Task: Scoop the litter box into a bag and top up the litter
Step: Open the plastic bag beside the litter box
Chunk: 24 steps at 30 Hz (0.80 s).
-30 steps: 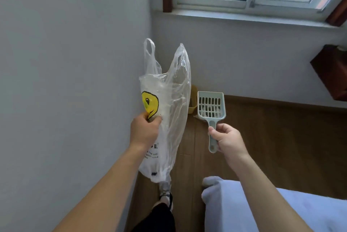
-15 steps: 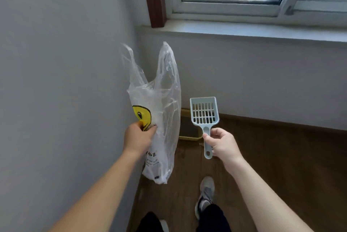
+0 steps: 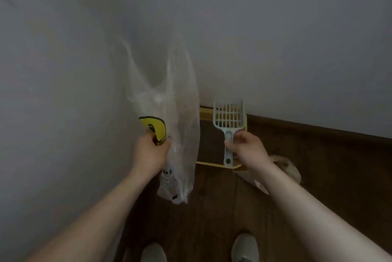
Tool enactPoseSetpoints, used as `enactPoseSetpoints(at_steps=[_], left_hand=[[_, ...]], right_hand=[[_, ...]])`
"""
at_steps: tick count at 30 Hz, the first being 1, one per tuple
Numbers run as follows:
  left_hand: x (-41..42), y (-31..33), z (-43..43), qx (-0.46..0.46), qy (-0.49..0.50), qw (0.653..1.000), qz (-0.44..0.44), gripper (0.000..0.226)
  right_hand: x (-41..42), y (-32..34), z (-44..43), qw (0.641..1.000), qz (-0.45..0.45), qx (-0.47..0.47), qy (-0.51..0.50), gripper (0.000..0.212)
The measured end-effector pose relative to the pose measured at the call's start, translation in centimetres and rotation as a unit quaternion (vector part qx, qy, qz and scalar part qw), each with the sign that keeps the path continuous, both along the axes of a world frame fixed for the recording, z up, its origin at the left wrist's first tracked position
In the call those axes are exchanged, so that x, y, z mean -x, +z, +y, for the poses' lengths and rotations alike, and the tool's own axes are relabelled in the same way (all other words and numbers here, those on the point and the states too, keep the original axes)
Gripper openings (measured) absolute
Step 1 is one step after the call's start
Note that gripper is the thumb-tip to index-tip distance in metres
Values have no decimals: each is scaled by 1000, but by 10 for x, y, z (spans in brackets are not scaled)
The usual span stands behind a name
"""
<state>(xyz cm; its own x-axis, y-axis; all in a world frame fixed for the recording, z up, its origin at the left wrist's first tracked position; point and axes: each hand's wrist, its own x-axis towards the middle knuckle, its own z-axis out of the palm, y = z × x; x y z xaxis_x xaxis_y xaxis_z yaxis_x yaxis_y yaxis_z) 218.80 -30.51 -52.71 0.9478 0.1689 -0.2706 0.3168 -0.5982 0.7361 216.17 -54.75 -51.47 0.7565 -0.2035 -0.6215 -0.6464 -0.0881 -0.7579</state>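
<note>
My left hand (image 3: 151, 153) grips a clear plastic bag (image 3: 180, 113) with a yellow smiley print, held upright beside the left wall, handles up. My right hand (image 3: 247, 151) holds the handle of a pale green slotted litter scoop (image 3: 228, 114), blade pointing away from me. Behind the bag and scoop, a yellow-rimmed litter box (image 3: 206, 111) stands on the floor in the corner; most of it is hidden and its contents cannot be made out. The picture is dim and blurred.
A pale, crumpled bag (image 3: 290, 169) lies on the dark wood floor right of the litter box. Grey walls close in on the left and ahead. My two grey shoes (image 3: 245, 247) are at the bottom edge.
I have stepped closer to the corner and the view has tipped down: the window is out of sight, the litter box is nearer, and the picture has darkened. Both hands keep their hold.
</note>
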Motion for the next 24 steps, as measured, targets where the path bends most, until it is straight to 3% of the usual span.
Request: enactPoseSetpoints(at_steps=[5, 11, 17, 24], left_hand=[[-57, -158, -9, -50, -72, 995, -41, 37], [-101, -273, -28, -31, -83, 992, -89, 19], [-116, -327, -31, -50, -113, 987, -102, 29], [-111, -341, -21, -55, -119, 985, -109, 25]], right_hand=[[-58, -172, -4, 1000, 3, 19, -5, 7], [-100, -301, -11, 999, 11, 38, 14, 12], [-123, -369, -6, 996, 82, 33, 14, 8], [-115, -400, -7, 986, 165, 32, -18, 24]])
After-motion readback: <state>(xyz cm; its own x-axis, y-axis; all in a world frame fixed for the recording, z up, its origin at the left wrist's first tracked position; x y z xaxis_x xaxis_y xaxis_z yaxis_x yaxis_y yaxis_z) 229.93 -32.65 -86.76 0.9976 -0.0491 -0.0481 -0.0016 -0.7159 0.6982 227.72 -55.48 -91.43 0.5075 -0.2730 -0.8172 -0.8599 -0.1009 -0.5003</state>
